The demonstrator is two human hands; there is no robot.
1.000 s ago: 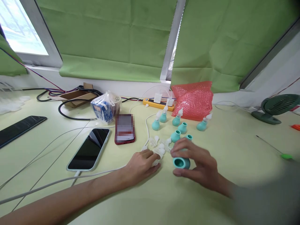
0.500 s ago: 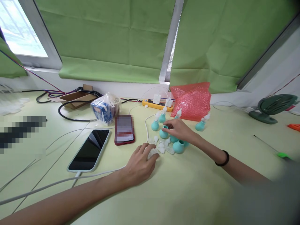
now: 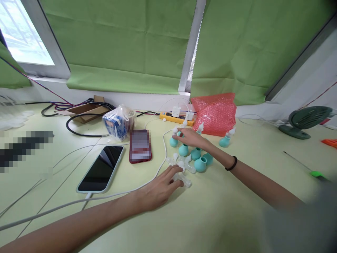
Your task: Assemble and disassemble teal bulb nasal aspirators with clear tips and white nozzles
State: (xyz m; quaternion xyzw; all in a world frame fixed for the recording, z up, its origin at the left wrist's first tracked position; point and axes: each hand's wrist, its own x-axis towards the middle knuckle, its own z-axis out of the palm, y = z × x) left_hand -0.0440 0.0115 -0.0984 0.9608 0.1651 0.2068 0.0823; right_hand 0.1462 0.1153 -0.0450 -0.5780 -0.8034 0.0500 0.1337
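Observation:
My left hand (image 3: 164, 184) is closed on a clear plastic tube (image 3: 185, 180) low over the table. Other clear tubes and white pieces (image 3: 188, 164) lie just behind it. My right hand (image 3: 188, 137) reaches over the group, its fingertips closed at the white top of a teal bulb (image 3: 173, 141) at the back left. Several teal bulbs stand below and beside that hand, among them an open-necked one (image 3: 200, 164) in front and another (image 3: 183, 150) behind it. One capped teal bulb (image 3: 225, 141) stands apart at the right.
A pink bubble-wrap bag (image 3: 214, 114) and a yellow power strip (image 3: 168, 116) lie at the back. Two phones, a light-cased one (image 3: 101, 168) and a red-cased one (image 3: 140, 146), are on the left. A white cable (image 3: 118, 194) passes by my left arm; a green fan (image 3: 302, 123) stands right.
My right hand has moved left and back, from an open bulb to the capped one. My left hand has shifted slightly right and forward, and the clear tube now shows between its fingers.

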